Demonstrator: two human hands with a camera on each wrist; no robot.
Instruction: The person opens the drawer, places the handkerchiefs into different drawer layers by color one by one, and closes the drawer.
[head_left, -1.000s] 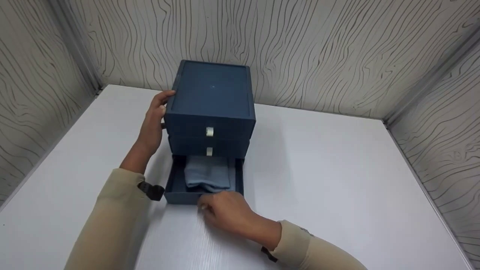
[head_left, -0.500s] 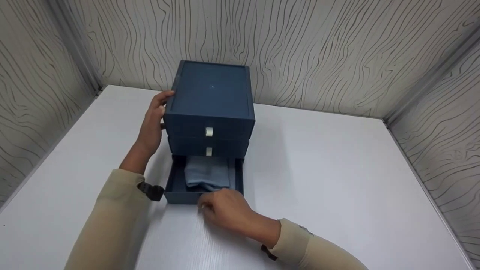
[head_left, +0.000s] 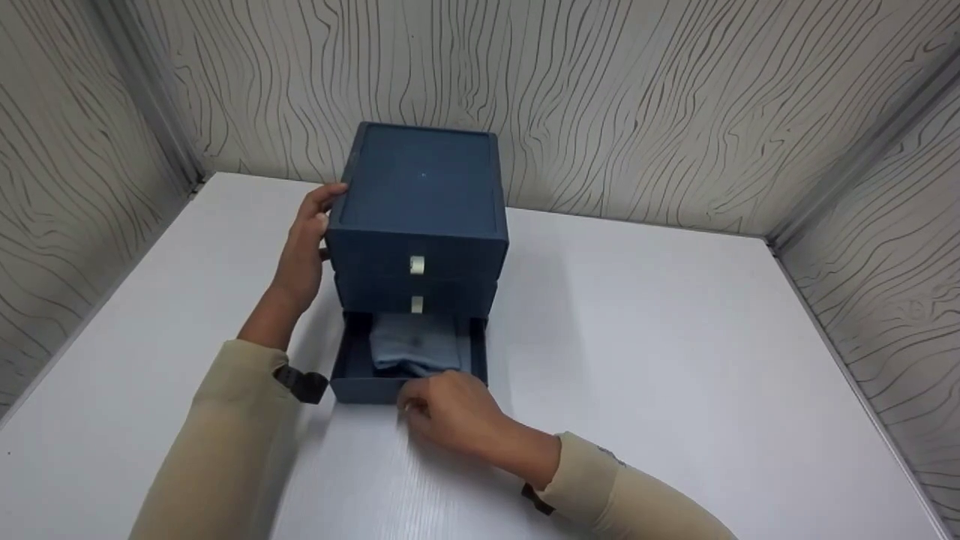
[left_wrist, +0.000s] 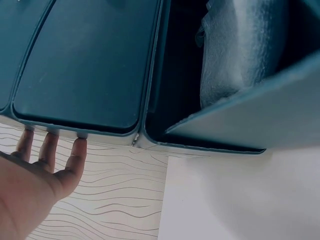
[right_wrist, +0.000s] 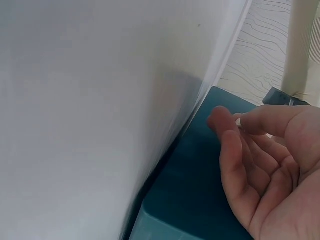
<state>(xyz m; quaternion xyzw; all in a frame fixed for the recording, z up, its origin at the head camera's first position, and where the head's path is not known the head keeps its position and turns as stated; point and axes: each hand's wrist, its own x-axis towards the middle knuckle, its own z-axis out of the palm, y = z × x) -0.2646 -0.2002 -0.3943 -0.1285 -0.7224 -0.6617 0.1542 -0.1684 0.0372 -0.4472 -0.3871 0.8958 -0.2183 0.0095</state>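
A dark blue three-drawer cabinet (head_left: pixel 424 180) stands on the white table. Its bottom drawer (head_left: pixel 367 390) is pulled out, and a folded blue-grey cloth (head_left: pixel 415 341) lies inside. My left hand (head_left: pixel 304 247) rests against the cabinet's left side, its extended fingertips touching the wall, as the left wrist view also shows. At the bottom drawer's front, my right hand (head_left: pixel 454 409) pinches a small pale pull tab (right_wrist: pixel 239 121) between thumb and finger. Most of that tab is hidden by the fingers.
The upper two drawers are closed, each with a pale pull tab (head_left: pixel 417 265) on its front. White tabletop (head_left: pixel 675 360) extends on both sides. Behind the cabinet rises a wood-grain patterned wall (head_left: pixel 600 97), with side walls left and right.
The bottom drawer has slid slightly inward, and my right hand has moved forward a little with it. My left hand stays at the cabinet's side.
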